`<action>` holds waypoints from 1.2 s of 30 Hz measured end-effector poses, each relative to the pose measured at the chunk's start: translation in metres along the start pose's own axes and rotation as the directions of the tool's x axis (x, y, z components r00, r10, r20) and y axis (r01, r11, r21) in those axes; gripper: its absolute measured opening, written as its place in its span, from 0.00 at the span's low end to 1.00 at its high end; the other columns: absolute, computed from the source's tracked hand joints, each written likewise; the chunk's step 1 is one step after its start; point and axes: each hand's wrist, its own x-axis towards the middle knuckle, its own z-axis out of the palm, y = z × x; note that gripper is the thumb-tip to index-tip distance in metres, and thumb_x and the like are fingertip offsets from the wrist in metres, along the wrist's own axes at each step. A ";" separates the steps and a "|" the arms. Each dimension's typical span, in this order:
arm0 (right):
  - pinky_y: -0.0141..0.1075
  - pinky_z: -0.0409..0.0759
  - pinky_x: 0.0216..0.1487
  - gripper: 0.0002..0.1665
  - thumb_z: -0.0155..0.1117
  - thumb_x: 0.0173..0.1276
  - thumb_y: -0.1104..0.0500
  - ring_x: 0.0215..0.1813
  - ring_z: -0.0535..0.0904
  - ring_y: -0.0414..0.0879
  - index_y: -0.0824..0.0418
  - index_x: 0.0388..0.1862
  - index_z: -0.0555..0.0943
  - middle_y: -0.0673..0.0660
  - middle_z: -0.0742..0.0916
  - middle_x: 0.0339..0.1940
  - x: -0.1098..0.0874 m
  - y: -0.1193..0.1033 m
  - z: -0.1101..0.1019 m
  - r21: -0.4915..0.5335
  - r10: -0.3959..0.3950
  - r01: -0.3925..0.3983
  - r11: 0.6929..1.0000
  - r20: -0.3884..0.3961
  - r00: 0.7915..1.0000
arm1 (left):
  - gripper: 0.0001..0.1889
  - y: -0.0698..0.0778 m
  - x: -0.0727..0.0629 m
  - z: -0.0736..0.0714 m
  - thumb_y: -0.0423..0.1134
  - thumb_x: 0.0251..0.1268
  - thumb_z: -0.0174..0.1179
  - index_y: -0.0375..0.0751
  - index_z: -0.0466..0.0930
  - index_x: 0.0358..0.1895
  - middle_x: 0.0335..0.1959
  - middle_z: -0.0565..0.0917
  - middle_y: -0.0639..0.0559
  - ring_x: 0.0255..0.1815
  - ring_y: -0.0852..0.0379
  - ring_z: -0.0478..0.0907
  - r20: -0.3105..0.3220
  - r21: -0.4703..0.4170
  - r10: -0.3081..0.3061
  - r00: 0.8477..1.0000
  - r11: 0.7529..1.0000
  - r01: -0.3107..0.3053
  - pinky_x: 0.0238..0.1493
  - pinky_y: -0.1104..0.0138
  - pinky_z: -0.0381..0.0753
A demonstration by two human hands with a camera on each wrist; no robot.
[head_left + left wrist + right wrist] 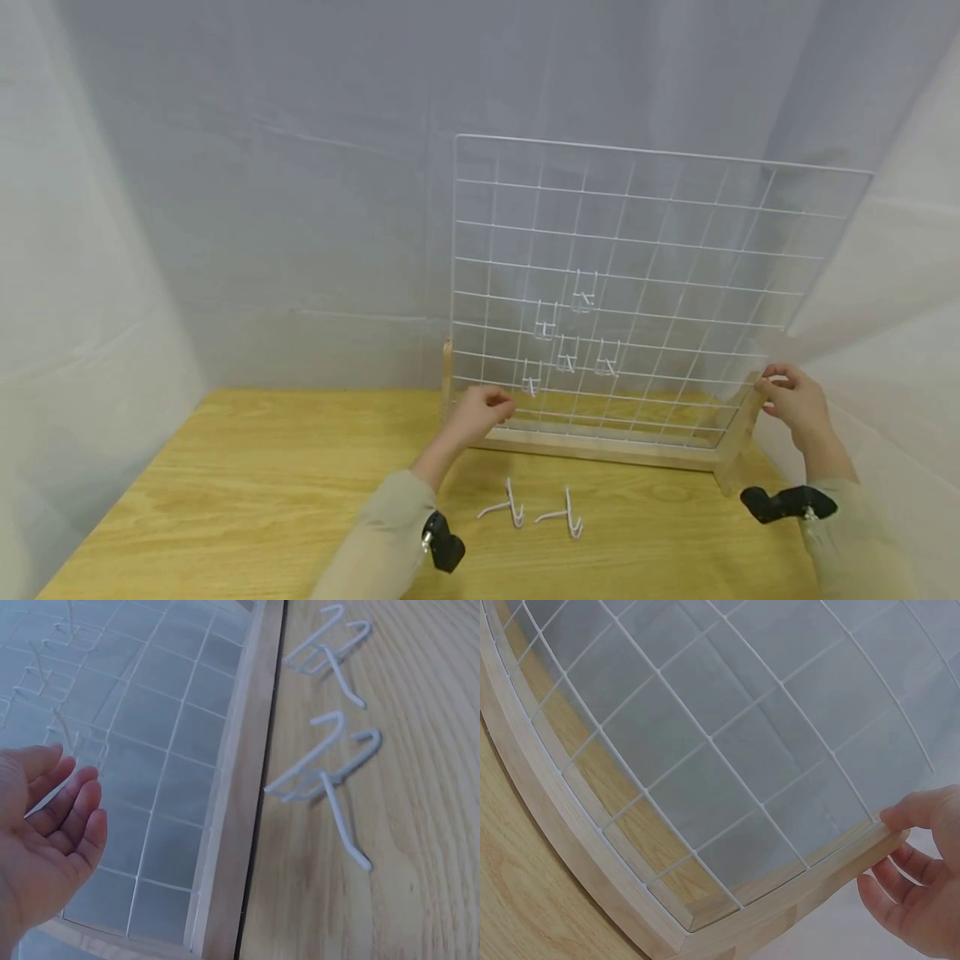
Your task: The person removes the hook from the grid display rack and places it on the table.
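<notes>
A white wire grid panel [660, 152] stands upright in a wooden stand [600, 449], with several white wire hooks [567, 362] hanging on it. My left hand [480, 412] is in front of the panel's lower left part, fingers loosely curled and holding nothing. Its fingertips are close to the lowest hung hook [532, 385]. At the stand's right end, my right hand [801, 403] grips the top of the wooden side post [891, 844], with the thumb on top and the other fingers behind. Two loose hooks [330, 761] lie on the table in front of the stand.
The wood-grain table [247, 492] extends to the left of the stand. A pale grey sheet [300, 208] hangs behind the panel, and white sheets [922, 333] enclose the sides. The left post [447, 367] of the stand rises beyond my left hand.
</notes>
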 end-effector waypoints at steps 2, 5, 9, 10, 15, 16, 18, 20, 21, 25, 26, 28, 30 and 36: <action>0.26 0.78 0.30 0.13 0.51 0.68 0.61 0.28 0.72 0.30 0.72 0.44 0.65 0.49 0.75 0.30 0.000 0.000 0.000 0.004 -0.002 0.002 1.000 -0.002 1.000 | 0.13 0.003 0.002 0.000 0.39 0.65 0.55 0.32 0.80 0.44 0.31 0.82 0.49 0.32 0.56 0.77 -0.006 -0.003 -0.001 1.000 1.000 0.001 0.34 0.65 0.77; 0.26 0.78 0.30 0.13 0.51 0.68 0.61 0.28 0.72 0.29 0.71 0.43 0.65 0.48 0.75 0.30 0.000 0.001 0.000 0.006 -0.010 0.010 1.000 -0.005 1.000 | 0.13 0.007 0.004 0.001 0.39 0.66 0.55 0.32 0.80 0.45 0.30 0.81 0.49 0.34 0.56 0.77 -0.013 -0.010 -0.009 1.000 1.000 0.008 0.37 0.64 0.77; 0.27 0.78 0.31 0.13 0.51 0.68 0.61 0.29 0.72 0.29 0.71 0.44 0.65 0.47 0.74 0.30 0.002 0.001 0.000 0.003 -0.017 0.017 1.000 -0.004 1.000 | 0.13 0.013 0.007 0.003 0.39 0.65 0.56 0.32 0.79 0.44 0.31 0.82 0.47 0.34 0.54 0.78 -0.037 -0.025 -0.011 0.999 1.000 0.010 0.36 0.65 0.78; 0.26 0.78 0.31 0.14 0.51 0.68 0.61 0.29 0.72 0.29 0.71 0.44 0.65 0.48 0.74 0.31 0.002 0.001 0.001 0.002 -0.017 0.017 1.000 -0.003 1.000 | 0.12 0.014 0.008 0.003 0.39 0.65 0.56 0.33 0.80 0.44 0.32 0.82 0.47 0.33 0.55 0.78 -0.044 -0.026 -0.013 0.999 1.000 0.012 0.35 0.66 0.78; 0.26 0.78 0.31 0.13 0.51 0.68 0.61 0.29 0.72 0.29 0.70 0.43 0.66 0.49 0.74 0.32 0.002 0.000 0.000 0.013 -0.022 0.022 1.000 0.000 1.000 | 0.12 0.019 0.014 0.004 0.38 0.64 0.56 0.33 0.79 0.44 0.33 0.83 0.45 0.32 0.54 0.79 -0.079 -0.029 -0.022 0.997 0.999 0.020 0.31 0.67 0.78; 0.26 0.78 0.31 0.12 0.52 0.68 0.60 0.29 0.72 0.29 0.69 0.42 0.66 0.49 0.74 0.32 0.002 0.001 0.000 0.016 -0.024 0.024 1.000 0.001 1.000 | 0.12 0.019 0.014 0.005 0.38 0.64 0.56 0.33 0.79 0.44 0.33 0.82 0.44 0.32 0.53 0.79 -0.081 -0.025 -0.023 0.996 0.999 0.021 0.31 0.67 0.78; 0.26 0.78 0.31 0.09 0.52 0.68 0.61 0.29 0.72 0.29 0.67 0.41 0.67 0.46 0.74 0.31 0.001 0.002 0.000 0.028 -0.025 0.025 0.999 0.001 1.000 | 0.12 0.020 0.016 0.005 0.38 0.64 0.56 0.33 0.79 0.45 0.35 0.82 0.44 0.33 0.52 0.79 -0.081 -0.013 -0.025 0.996 1.000 0.024 0.32 0.66 0.78; 0.26 0.78 0.30 0.07 0.52 0.68 0.62 0.29 0.73 0.29 0.65 0.40 0.68 0.45 0.74 0.30 0.001 0.003 -0.001 0.034 -0.027 0.027 0.999 0.002 1.000 | 0.12 0.020 0.017 0.005 0.39 0.65 0.56 0.34 0.79 0.45 0.36 0.82 0.44 0.34 0.52 0.78 -0.072 0.003 -0.029 0.997 1.000 0.029 0.33 0.66 0.78; 0.26 0.78 0.30 0.05 0.52 0.67 0.62 0.29 0.73 0.29 0.63 0.40 0.69 0.44 0.74 0.29 0.000 0.004 -0.001 0.035 -0.026 0.026 0.999 0.002 1.000 | 0.12 0.020 0.018 0.006 0.39 0.65 0.56 0.34 0.79 0.44 0.37 0.81 0.44 0.34 0.53 0.78 -0.067 0.010 -0.029 0.997 0.999 0.030 0.33 0.66 0.78; 0.26 0.79 0.31 0.05 0.52 0.68 0.62 0.29 0.73 0.29 0.63 0.39 0.69 0.45 0.74 0.30 0.000 0.005 -0.001 0.029 -0.027 0.027 0.999 0.001 1.000 | 0.12 0.021 0.021 0.008 0.39 0.64 0.57 0.34 0.79 0.45 0.36 0.81 0.44 0.33 0.53 0.78 -0.059 0.000 -0.025 0.998 1.000 0.025 0.32 0.67 0.78; 0.26 0.79 0.31 0.06 0.52 0.68 0.61 0.29 0.73 0.29 0.63 0.40 0.69 0.46 0.74 0.30 0.001 0.005 -0.001 0.026 -0.026 0.026 0.999 0.000 1.000 | 0.12 0.021 0.022 0.008 0.38 0.64 0.56 0.33 0.78 0.45 0.35 0.81 0.44 0.33 0.53 0.78 -0.060 -0.006 -0.026 0.998 1.000 0.025 0.32 0.67 0.78; 0.27 0.79 0.31 0.08 0.52 0.68 0.61 0.29 0.72 0.29 0.65 0.40 0.68 0.47 0.74 0.30 0.001 0.005 -0.001 0.024 -0.023 0.023 0.999 0.001 1.000 | 0.12 0.022 0.023 0.009 0.38 0.64 0.57 0.33 0.78 0.45 0.35 0.81 0.44 0.32 0.53 0.79 -0.060 -0.021 -0.024 0.998 1.000 0.023 0.32 0.67 0.78; 0.27 0.79 0.31 0.10 0.51 0.68 0.61 0.29 0.72 0.29 0.67 0.41 0.67 0.48 0.74 0.31 0.001 0.005 -0.001 0.016 -0.019 0.019 1.000 0.001 1.000 | 0.12 0.022 0.024 0.010 0.38 0.64 0.57 0.33 0.79 0.45 0.36 0.81 0.44 0.33 0.53 0.79 -0.056 -0.026 -0.029 0.998 0.999 0.028 0.32 0.67 0.78; 0.28 0.79 0.31 0.13 0.51 0.69 0.61 0.29 0.73 0.29 0.71 0.43 0.65 0.50 0.76 0.32 0.000 0.007 0.000 -0.005 -0.027 0.027 1.000 0.000 1.000 | 0.12 0.026 0.026 0.011 0.38 0.64 0.58 0.32 0.79 0.45 0.35 0.82 0.44 0.33 0.53 0.78 -0.036 -0.039 -0.022 0.999 0.999 0.020 0.33 0.66 0.78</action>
